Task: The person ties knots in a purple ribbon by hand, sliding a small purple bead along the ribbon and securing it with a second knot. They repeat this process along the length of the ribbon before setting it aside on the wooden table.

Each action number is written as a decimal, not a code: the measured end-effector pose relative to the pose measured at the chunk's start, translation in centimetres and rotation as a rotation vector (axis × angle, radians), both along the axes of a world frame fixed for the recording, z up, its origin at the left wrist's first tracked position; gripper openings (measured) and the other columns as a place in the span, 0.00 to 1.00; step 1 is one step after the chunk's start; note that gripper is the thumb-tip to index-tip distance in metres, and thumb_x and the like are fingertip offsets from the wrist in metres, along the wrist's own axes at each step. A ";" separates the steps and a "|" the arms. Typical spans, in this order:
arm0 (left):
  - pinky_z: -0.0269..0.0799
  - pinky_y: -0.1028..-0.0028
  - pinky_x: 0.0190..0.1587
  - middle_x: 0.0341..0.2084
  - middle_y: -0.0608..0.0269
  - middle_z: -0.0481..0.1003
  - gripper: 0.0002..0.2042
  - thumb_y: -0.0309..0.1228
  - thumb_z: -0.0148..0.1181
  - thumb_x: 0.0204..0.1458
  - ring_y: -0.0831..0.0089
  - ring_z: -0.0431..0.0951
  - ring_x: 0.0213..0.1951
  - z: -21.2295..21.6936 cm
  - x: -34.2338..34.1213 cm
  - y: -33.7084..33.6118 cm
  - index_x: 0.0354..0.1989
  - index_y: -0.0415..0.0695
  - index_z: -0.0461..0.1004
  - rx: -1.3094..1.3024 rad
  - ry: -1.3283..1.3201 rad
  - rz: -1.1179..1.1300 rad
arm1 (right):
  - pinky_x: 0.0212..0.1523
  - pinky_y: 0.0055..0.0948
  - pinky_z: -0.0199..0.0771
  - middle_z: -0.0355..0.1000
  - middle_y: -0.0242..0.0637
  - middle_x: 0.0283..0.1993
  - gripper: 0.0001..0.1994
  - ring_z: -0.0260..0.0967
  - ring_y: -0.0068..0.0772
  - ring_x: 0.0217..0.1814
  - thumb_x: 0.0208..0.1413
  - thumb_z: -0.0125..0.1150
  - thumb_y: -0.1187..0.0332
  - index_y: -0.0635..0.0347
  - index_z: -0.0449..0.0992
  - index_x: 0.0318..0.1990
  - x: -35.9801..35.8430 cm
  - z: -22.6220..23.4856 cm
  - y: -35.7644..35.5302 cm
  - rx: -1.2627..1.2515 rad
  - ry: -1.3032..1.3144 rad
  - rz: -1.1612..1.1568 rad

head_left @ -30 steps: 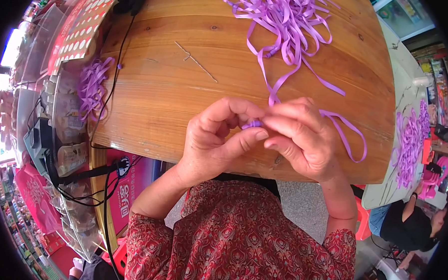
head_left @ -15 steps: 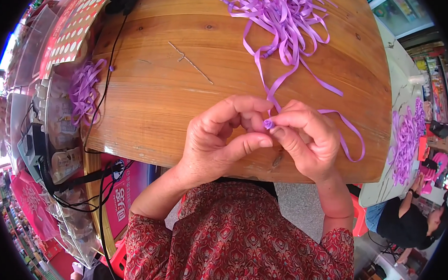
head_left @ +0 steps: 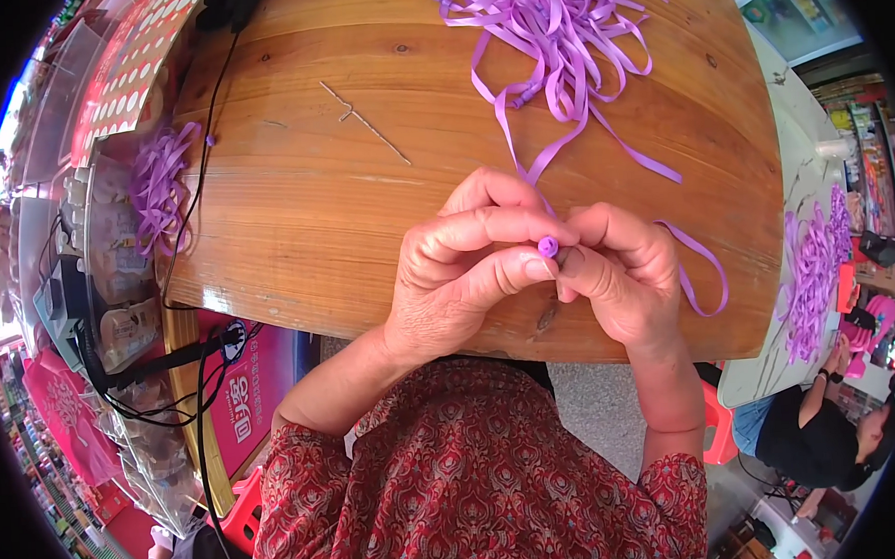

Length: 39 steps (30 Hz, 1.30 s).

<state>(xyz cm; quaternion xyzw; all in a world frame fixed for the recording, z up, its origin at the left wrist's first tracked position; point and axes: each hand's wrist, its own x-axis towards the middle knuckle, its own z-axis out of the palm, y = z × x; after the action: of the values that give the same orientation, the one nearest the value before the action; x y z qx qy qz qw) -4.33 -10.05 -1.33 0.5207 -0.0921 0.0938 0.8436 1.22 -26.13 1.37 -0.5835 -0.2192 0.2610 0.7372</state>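
Between my two hands, above the near edge of the wooden table, is a small rolled purple ribbon rosette (head_left: 548, 246). My left hand (head_left: 467, 264) pinches it between thumb and forefinger. From the other side, the thumb and fingertips of my right hand (head_left: 622, 267) press against it. A purple ribbon tail (head_left: 552, 155) runs from behind my fingers up to a loose heap of purple ribbon (head_left: 567, 44) on the table. A further loop of ribbon (head_left: 705, 268) shows to the right of my right hand.
A thin twisted stick-like piece (head_left: 366, 123) lies on the wooden table (head_left: 295, 206). More purple ribbon sits by a black cable (head_left: 203, 180) at the left and on a pale side table (head_left: 757, 381) at the right. Another person (head_left: 814, 438) is beyond it.
My left thumb and forefinger have closed onto the rosette, where they were apart before. Both hands have drawn closer together around it.
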 end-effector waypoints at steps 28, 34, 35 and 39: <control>0.64 0.74 0.46 0.36 0.59 0.67 0.07 0.25 0.59 0.53 0.72 0.68 0.40 -0.3 -0.3 -2.5 0.37 0.36 0.73 -0.036 0.030 0.207 | 0.21 0.25 0.60 0.67 0.34 0.22 0.05 0.62 0.28 0.21 0.48 0.66 0.77 0.63 0.75 0.32 1.2 -0.7 0.0 -0.236 -0.710 -0.120; 0.66 0.72 0.48 0.40 0.54 0.70 0.07 0.24 0.59 0.53 0.69 0.71 0.42 0.2 -0.1 -1.8 0.39 0.37 0.70 0.131 -0.092 0.238 | 0.32 0.24 0.69 0.72 0.41 0.37 0.10 0.69 0.31 0.35 0.47 0.67 0.75 0.65 0.75 0.37 1.6 0.7 0.1 -0.235 -0.743 -0.199; 0.66 0.72 0.48 0.40 0.54 0.70 0.07 0.24 0.59 0.53 0.69 0.71 0.42 0.2 -0.2 -2.0 0.39 0.37 0.70 0.129 -0.089 0.241 | 0.32 0.24 0.69 0.72 0.41 0.37 0.10 0.69 0.31 0.35 0.47 0.67 0.75 0.65 0.75 0.37 1.8 0.5 -0.2 -0.236 -0.741 -0.195; 0.69 0.78 0.38 0.34 0.61 0.74 0.07 0.20 0.61 0.50 0.77 0.73 0.35 0.2 -0.4 -2.0 0.38 0.39 0.73 0.020 0.032 0.108 | 0.35 0.26 0.70 0.72 0.42 0.38 0.14 0.69 0.34 0.37 0.45 0.69 0.73 0.66 0.76 0.40 2.1 0.2 -1.0 -0.075 -0.795 -0.271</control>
<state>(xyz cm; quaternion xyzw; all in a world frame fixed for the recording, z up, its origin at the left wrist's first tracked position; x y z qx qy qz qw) -4.74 -12.05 -1.14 0.5347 -0.0513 0.1298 0.8334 3.36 -27.18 1.55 -0.6889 -0.3979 -0.0760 0.6011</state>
